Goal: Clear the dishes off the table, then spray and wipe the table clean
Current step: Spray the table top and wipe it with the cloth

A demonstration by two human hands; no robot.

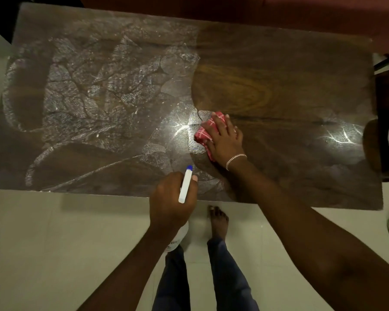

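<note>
- Right hand (pixel 225 140) lies flat on the red cloth (pixel 202 134), fingers straight and slightly spread. The cloth protrudes left of the fingertips, on the table (pixel 279 86).
- Left hand (pixel 169 200) is curled round the spray bottle (pixel 185 187) over the table's near edge; the bottle body is largely hidden, apparently white.

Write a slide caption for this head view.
Mid-wipe: right hand presses a cloth on the table beside foam streaks; left hand holds a spray bottle at the near edge.
</note>
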